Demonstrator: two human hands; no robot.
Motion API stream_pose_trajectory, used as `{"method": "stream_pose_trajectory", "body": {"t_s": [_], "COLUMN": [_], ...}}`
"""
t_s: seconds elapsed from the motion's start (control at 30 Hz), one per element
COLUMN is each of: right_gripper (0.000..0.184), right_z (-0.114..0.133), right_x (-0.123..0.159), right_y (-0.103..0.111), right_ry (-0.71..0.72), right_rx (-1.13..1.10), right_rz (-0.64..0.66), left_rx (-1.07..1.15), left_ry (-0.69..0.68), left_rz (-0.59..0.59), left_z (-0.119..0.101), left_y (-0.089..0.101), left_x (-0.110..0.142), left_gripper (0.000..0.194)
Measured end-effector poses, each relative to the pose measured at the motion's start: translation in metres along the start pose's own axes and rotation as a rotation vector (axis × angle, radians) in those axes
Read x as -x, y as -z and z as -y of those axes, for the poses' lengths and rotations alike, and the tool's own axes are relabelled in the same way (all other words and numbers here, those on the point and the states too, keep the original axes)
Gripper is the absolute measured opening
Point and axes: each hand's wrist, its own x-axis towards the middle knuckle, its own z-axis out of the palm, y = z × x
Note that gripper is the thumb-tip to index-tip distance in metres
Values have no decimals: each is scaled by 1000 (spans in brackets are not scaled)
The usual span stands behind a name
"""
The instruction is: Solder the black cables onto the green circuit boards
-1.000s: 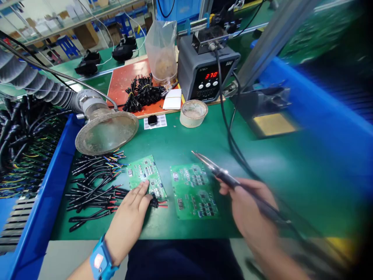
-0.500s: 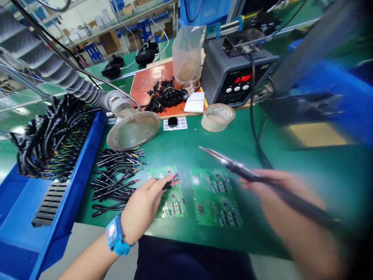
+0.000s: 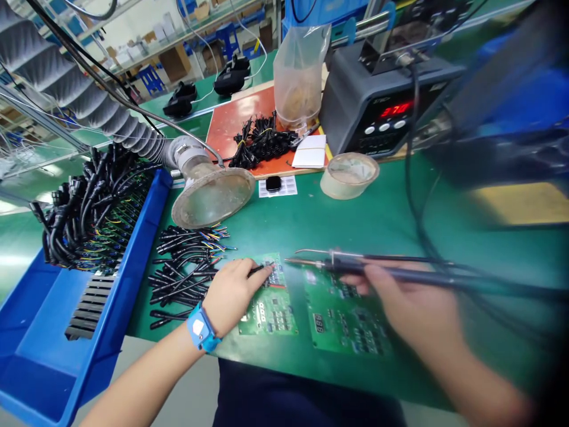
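Observation:
My left hand (image 3: 233,292), with a blue watch on the wrist, pinches a short black cable (image 3: 256,270) over the left green circuit board (image 3: 271,314). The cable's red wire end lies against the board; my fingers partly hide it. My right hand (image 3: 400,296) is closed round a soldering iron (image 3: 382,270), its tip pointing left, just right of my left fingertips. A thin curved metal piece runs along the iron. Under the right hand lies a second circuit board (image 3: 342,326) with a small digit display, partly covered and blurred.
Loose black cables (image 3: 186,279) lie left of the boards, beside a blue bin (image 3: 48,344) holding wired parts. A fume extractor hood (image 3: 213,198) hangs over the bench. Behind stand a tape roll (image 3: 349,177), a soldering station (image 3: 386,101) and a plastic bag (image 3: 297,83).
My right hand has brought the soldering iron left and down, its tip now close to my left fingertips. The left hand keeps the cable at the left board. The view has shifted slightly.

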Motion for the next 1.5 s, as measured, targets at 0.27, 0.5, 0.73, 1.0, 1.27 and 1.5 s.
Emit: {"method": "stream_pose_trajectory", "body": {"t_s": [0.27,0.5,0.73,1.0,1.27,1.5], "right_gripper": [34,32,30,29,24,26], "right_z": [-1,-5,-7,-10,-6,1], "right_x": [0,1,1,1,2,3], "right_y": [-5,-10,-9,-9,-10,-9], "right_ry": [-3,-13,-18,52,113,34], "right_rx": [16,44,93,154,148,119], "right_rz": [70,123,141,150,123,55], "left_rx": [-143,-126,-151,-202,-197,-193], "left_ry": [0,26,27,24,17,8], "left_rz": [-18,-28,-77,-68,-75,-78], "left_z": [-1,-2,-1,-4,-4,-4], "left_y": [-12,-14,-18,-16,-17,-15], "left_x": [-5,-4,-2,-5,-5,-6], "left_gripper": [31,32,32,30,30,29]}}
